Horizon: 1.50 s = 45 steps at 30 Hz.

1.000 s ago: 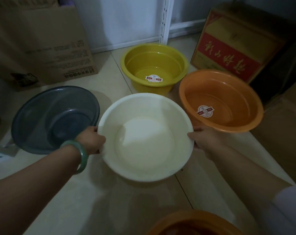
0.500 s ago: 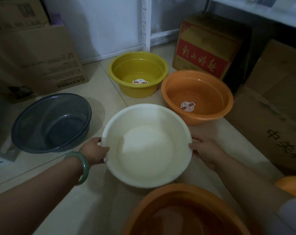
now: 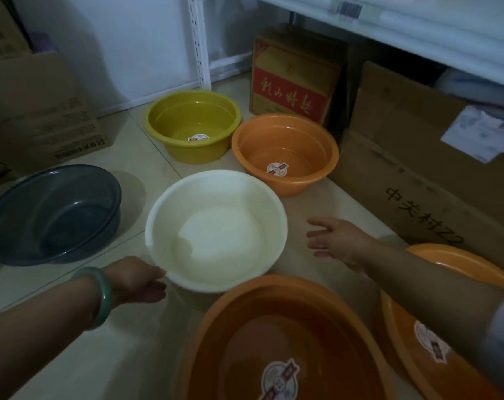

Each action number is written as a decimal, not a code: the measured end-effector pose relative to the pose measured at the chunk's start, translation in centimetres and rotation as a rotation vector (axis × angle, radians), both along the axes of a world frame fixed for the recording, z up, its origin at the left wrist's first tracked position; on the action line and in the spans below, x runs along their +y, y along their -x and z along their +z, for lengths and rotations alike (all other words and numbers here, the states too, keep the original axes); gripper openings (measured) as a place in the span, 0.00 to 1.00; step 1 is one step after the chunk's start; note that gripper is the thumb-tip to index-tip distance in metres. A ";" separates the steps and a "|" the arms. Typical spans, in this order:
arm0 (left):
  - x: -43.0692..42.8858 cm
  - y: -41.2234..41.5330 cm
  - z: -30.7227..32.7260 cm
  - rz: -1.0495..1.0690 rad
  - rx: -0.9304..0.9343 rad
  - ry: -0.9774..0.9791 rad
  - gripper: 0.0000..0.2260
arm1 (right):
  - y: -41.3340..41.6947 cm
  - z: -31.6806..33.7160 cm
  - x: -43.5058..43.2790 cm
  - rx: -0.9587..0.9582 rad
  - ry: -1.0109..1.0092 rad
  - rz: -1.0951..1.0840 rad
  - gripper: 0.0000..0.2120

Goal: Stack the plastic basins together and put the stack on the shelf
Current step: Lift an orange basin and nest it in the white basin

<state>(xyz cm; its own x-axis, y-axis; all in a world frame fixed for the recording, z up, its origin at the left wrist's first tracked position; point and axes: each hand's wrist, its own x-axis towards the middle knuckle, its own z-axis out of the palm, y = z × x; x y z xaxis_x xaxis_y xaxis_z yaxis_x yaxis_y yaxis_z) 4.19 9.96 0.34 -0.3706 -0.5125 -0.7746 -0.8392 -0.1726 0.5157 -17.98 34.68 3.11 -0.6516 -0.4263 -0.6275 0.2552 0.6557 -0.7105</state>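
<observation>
A white basin sits mid-floor. My left hand, with a green bangle on the wrist, grips its near-left rim. My right hand hovers off the basin's right side, fingers spread, holding nothing. Behind stand a yellow basin and an orange basin. A dark grey basin lies to the left. A large orange basin is nearest me, and another orange basin lies partly under my right forearm. The white shelf runs across the upper right.
Cardboard boxes line the right side under the shelf, with a red-labelled box behind the orange basin. More brown boxes stand at the back left. A white shelf upright rises by the wall. Tiled floor shows between the basins.
My right hand has let go of the white basin's rim and moved off to the right, opening. The view pulled back, bringing near orange basins into sight.
</observation>
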 end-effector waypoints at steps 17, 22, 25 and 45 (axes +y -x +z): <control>7.2 -4.4 0.0 -0.542 -0.221 -0.273 0.09 | -12.3 -2.2 14.7 0.036 -0.192 0.070 0.30; 8.0 -5.2 -0.5 -0.541 -0.198 -0.316 0.14 | -13.5 -2.4 15.3 -0.154 -0.241 -0.088 0.27; 8.0 -5.3 -0.8 -0.517 -0.179 -0.321 0.14 | -13.7 -2.3 15.3 -0.217 -0.273 -0.135 0.24; 6.2 -3.6 2.0 -0.693 -0.102 -0.580 0.12 | -10.9 1.3 15.2 0.062 -0.386 -0.040 0.08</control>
<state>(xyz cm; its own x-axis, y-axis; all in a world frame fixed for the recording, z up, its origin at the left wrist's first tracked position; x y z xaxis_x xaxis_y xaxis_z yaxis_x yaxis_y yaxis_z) 7.76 16.13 2.37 -0.3660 0.2804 -0.8874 -0.8886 0.1779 0.4228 -7.05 49.88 4.42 -0.7047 -0.1405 -0.6954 0.2499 0.8682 -0.4287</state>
